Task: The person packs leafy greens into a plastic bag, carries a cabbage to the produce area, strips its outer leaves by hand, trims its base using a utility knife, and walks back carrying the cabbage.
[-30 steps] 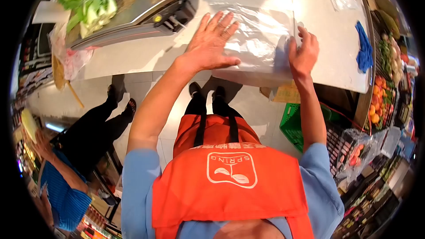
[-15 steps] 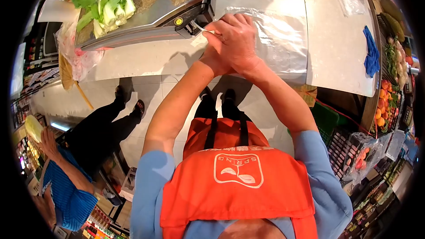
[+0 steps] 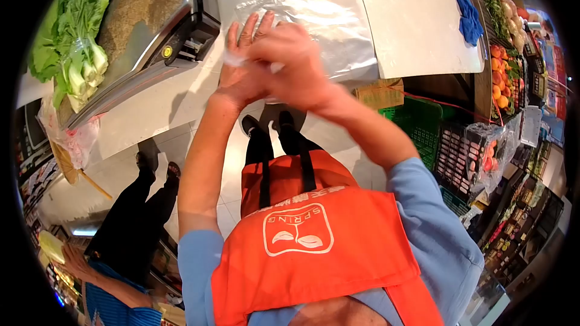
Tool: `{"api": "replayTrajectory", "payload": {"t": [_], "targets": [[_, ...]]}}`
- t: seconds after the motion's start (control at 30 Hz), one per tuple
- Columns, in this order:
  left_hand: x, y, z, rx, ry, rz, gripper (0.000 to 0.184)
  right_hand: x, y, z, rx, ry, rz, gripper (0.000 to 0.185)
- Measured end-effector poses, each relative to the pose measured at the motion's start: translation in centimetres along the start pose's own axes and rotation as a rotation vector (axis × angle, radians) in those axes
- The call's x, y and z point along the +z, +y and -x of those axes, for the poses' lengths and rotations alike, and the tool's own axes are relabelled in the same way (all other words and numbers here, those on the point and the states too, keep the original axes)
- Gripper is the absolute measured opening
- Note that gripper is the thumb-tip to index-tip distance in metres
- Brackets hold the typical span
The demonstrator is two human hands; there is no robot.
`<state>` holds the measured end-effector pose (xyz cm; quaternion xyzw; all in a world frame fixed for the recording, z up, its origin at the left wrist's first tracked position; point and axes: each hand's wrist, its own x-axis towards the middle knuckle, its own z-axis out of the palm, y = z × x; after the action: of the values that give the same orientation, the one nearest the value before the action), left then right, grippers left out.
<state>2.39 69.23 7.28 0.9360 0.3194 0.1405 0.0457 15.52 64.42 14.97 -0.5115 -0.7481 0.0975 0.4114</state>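
Observation:
My left hand [image 3: 238, 78] is above the counter with its fingers stretched out and apart. Crossing over it, my right hand [image 3: 296, 60] is smeared by motion, its fingers curled in. A small white label [image 3: 232, 59], blurred, shows at the right fingertips against the left hand. Under and beyond both hands, a clear plastic bag [image 3: 338, 30] lies flat on the counter. To the left stands a weighing scale [image 3: 151, 0] with a label slot [image 3: 196, 39] at its corner. Leafy green vegetables [image 3: 84, 48], bound in clear wrap, rest on the scale.
A blue cloth [image 3: 465, 15] lies at the counter's [image 3: 417, 36] right end. Green crates [image 3: 417, 124] and a cardboard box [image 3: 379, 93] stand below on the right, near orange fruit [image 3: 500, 78]. At lower left another person [image 3: 121, 302] holds a pale vegetable [image 3: 51, 246].
My hands have moved away from the scale's label slot, with the white label between them. The left fingers have spread out. The view has shifted to the right.

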Motion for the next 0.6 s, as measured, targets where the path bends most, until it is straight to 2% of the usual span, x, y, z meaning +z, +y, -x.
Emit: {"api": "replayTrajectory", "payload": {"t": [0.03,0.07,0.1,0.17,0.23,0.33,0.43,0.53,0.6], "targets": [[-1.1,1.1,-0.6,-0.084,-0.139,-0.036,0.106,-3.2,1.0,0.5,0.208,-0.175,-0.206,0.007],[-0.8,1.1,-0.3,-0.077,-0.054,0.065,0.106,-5.6,2.6,1.1,0.411,-0.333,-0.216,0.01],[-0.6,1.0,-0.1,-0.07,0.031,0.166,0.106,-7.1,4.5,2.2,0.549,-0.319,-0.347,0.012],[-0.4,0.8,0.0,-0.065,0.014,0.134,0.111,-9.9,6.3,2.4,0.814,-0.507,-0.342,0.009],[-0.5,1.0,0.0,-0.067,-0.003,0.113,0.114,-10.4,7.8,2.8,0.761,-0.553,-0.374,0.009],[-0.7,1.1,-0.2,-0.076,-0.02,0.105,0.114,-9.9,8.5,2.1,0.665,-0.653,-0.226,0.01],[-0.7,1.1,-0.1,-0.079,-0.015,0.119,0.114,-8.9,8.7,2.0,0.579,-0.611,0.039,0.024],[-0.9,1.2,-0.1,-0.087,-0.013,0.142,0.114,-8.7,7.6,1.0,0.61,-0.688,0.204,0.025],[-1.1,1.1,-0.2,-0.09,-0.02,0.146,0.114,-8.8,7.7,1.3,0.53,-0.618,0.337,0.028]]}}
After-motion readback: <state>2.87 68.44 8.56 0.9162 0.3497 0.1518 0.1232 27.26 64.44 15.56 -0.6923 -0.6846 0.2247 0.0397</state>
